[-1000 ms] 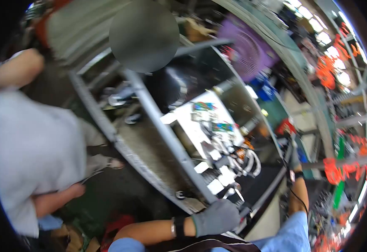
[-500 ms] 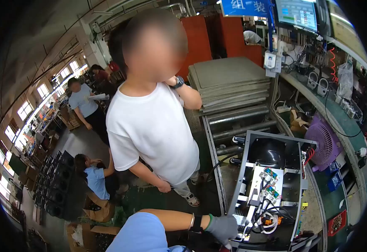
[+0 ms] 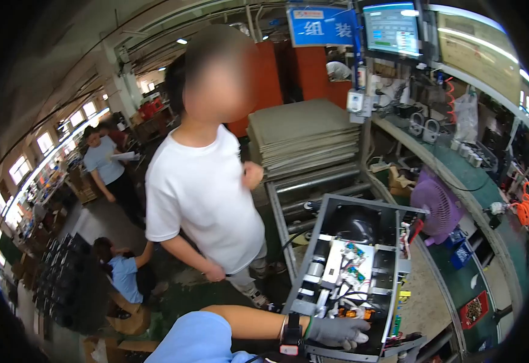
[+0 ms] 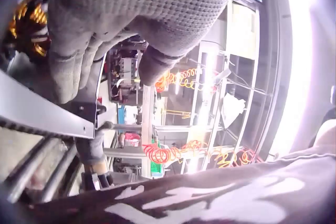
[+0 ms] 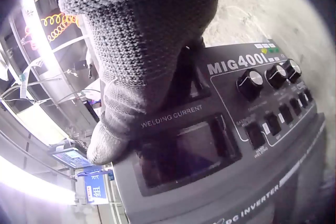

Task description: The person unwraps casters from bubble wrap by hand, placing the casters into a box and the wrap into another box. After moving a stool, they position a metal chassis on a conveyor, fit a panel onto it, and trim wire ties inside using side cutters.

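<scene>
In the head view my left hand (image 3: 340, 331), in a grey knit glove, is over the front end of an uncovered welding machine (image 3: 296, 266), close to orange copper coils (image 3: 356, 314). In the left wrist view its fingers (image 4: 65, 69) hang loosely, with the thumb apart and nothing seen between them. My gloved right hand (image 5: 131, 71) lies at the corner of the dark front panel (image 5: 184, 153) marked MIG400I, one digit along its edge. The other fingers are hidden, so I cannot tell whether they curl round the panel.
A person in a white T-shirt (image 3: 207, 193) stands beyond the machine's left side. Behind are stacked flat sheets (image 3: 306, 133) and rollers (image 3: 319, 183). On the right are a purple fan (image 3: 437, 209), a red bin of small parts (image 3: 475, 310) and a green-topped bench (image 3: 458, 169).
The head view has turned from looking down to a more level view. My left hand has moved from the machine's front corner inward toward the coils. The standing person's raised hand has dropped to chest height.
</scene>
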Demonstrator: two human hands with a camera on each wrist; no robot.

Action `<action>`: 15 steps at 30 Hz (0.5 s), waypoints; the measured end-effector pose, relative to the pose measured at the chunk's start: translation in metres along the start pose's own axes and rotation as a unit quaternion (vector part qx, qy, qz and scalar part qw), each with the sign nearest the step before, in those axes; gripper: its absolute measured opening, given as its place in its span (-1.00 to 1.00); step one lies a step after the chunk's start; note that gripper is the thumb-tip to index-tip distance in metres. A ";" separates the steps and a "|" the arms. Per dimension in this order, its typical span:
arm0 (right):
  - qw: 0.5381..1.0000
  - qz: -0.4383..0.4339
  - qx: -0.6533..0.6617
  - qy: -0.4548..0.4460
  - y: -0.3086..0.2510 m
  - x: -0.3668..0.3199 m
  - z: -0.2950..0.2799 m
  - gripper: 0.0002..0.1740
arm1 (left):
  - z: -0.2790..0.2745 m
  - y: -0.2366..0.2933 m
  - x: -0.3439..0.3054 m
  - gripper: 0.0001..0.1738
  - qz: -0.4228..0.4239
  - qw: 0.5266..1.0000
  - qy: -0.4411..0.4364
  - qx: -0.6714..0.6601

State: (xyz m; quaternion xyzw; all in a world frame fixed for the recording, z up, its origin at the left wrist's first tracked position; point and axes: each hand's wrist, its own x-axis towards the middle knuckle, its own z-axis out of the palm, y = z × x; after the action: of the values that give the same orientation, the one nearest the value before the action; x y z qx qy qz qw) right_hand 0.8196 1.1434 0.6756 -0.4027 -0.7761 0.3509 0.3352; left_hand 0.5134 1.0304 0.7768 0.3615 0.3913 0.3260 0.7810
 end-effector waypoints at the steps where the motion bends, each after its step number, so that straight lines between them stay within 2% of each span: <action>1: 1.000 -0.011 -0.003 -0.002 0.004 -0.004 0.002 -0.41 | 0.003 -0.004 0.008 -0.26 -0.003 0.999 -0.026 -0.040; 2: 1.000 -0.024 -0.008 -0.001 0.007 -0.007 0.005 -0.41 | 0.007 -0.010 0.016 -0.32 -0.013 0.996 -0.030 -0.079; 5: 0.996 -0.081 -0.048 0.004 0.019 -0.016 0.021 -0.40 | -0.002 -0.029 0.047 -0.46 0.009 0.973 -0.146 -0.179; 6: 0.998 -0.018 0.031 -0.045 0.014 -0.015 0.020 -0.29 | 0.004 -0.020 0.042 -0.51 0.026 0.957 -0.176 -0.228; 7: 0.991 0.024 0.107 -0.080 0.042 -0.019 0.029 -0.29 | 0.011 -0.008 0.040 -0.57 -0.013 0.994 -0.067 -0.085; 8: 0.990 0.037 0.110 -0.077 0.039 -0.018 0.032 -0.25 | 0.003 -0.015 0.045 -0.62 -0.052 0.986 -0.058 -0.148; 10: 0.998 -0.047 -0.016 -0.040 0.023 -0.016 0.028 -0.23 | -0.002 -0.021 0.045 -0.65 0.014 0.970 -0.103 -0.219; 11: 0.997 -0.065 -0.034 -0.020 0.023 -0.013 0.031 -0.25 | 0.001 -0.014 0.050 -0.68 -0.063 0.985 -0.011 -0.160; 12: 0.998 -0.050 -0.037 -0.023 0.013 -0.009 0.030 -0.30 | 0.004 -0.007 0.050 -0.68 -0.062 0.985 -0.014 -0.158; 14: 0.997 -0.054 0.049 0.001 -0.005 0.000 0.035 -0.35 | 0.006 0.002 0.046 -0.65 -0.059 0.989 0.022 -0.136; 15: 0.991 0.028 0.130 -0.012 -0.035 0.004 0.031 -0.33 | 0.005 0.002 0.051 -0.57 -0.072 0.991 0.054 -0.095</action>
State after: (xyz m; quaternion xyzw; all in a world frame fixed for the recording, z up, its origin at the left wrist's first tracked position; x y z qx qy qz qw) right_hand 0.7791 1.1231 0.6889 -0.3729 -0.7161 0.4629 0.3659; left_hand 0.5414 1.0703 0.7617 0.2381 0.4250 0.3241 0.8109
